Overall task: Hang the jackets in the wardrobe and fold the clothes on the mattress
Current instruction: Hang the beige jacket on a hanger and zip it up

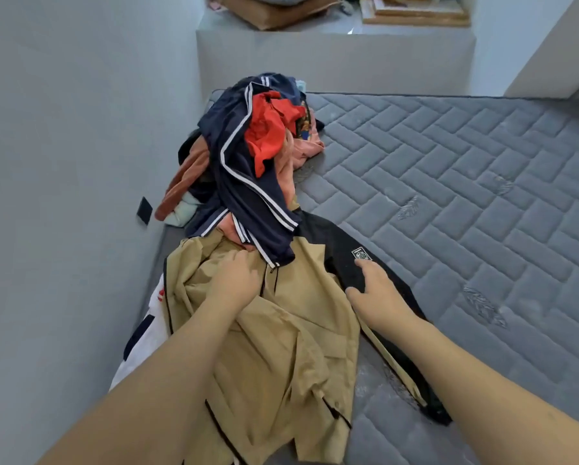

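Soft, even daylight fills the room, bright enough to show the quilting of the mattress (pixel 465 182), and shadows are faint. The wide lens bends the wall (pixel 63 162) and stretches the forearms at the lower edge. The whole picture is slightly soft, and the ledge (pixel 331 58) at the top blurs most.

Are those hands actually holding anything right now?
Nothing is gripped. The left hand rests on the tan jacket near its collar; the right hand touches its black sleeve.
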